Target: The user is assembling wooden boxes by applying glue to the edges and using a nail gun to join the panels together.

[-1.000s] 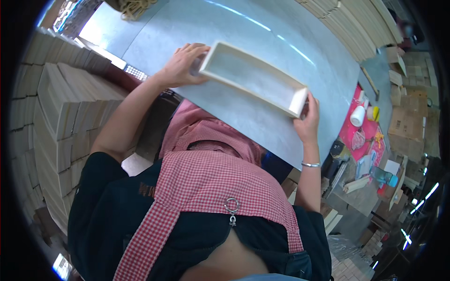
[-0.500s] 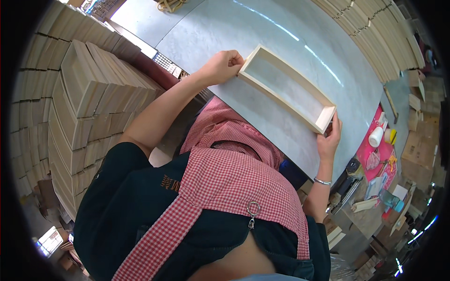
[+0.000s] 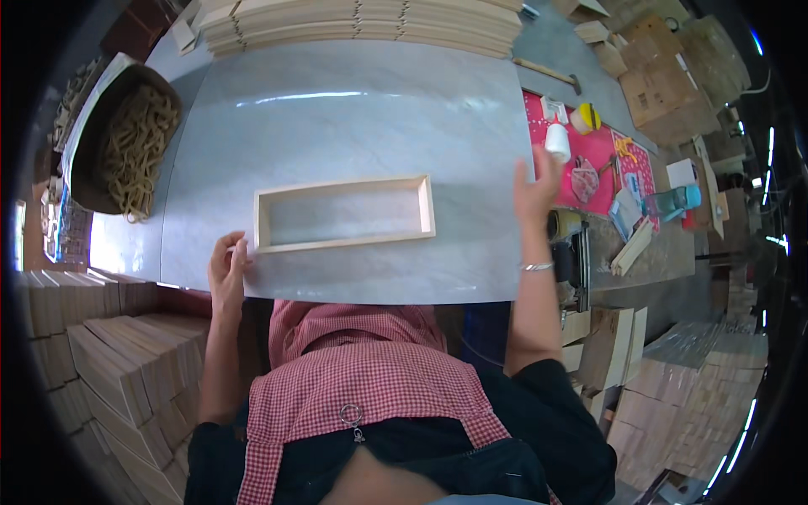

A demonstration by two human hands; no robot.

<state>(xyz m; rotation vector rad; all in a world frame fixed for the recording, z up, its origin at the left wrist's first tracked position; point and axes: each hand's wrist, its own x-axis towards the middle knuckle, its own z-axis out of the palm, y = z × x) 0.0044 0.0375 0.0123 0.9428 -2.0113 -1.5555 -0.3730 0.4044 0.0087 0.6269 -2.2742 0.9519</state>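
A rectangular pale wooden frame [image 3: 345,242] lies flat on the grey marbled tabletop in front of me, its long side running left to right. Through its middle the table surface shows. Close to the frame's near left corner is my left hand [image 3: 225,271], fingers loosely bent and holding nothing, a small gap between it and the wood. My right hand [image 3: 537,189] is raised at the table's right side, thumb and fingers apart, with nothing in it. Its fingertips are nearest a white bottle with a red tip [image 3: 556,143] on a pink sheet [image 3: 539,114].
Stacked wooden strips [image 3: 362,29] line the table's far edge. A bin of tan bands [image 3: 135,143] stands at left, a hammer [image 3: 551,74] at far right. On the right are yellow tape [image 3: 585,119] and a teal-capped bottle [image 3: 673,200]. Stacked wooden pieces [image 3: 126,362] rise at lower left.
Both hands have let go of the wooden frame, which now lies on the table. My right hand has moved toward the white bottle. The view has turned to face the table squarely.
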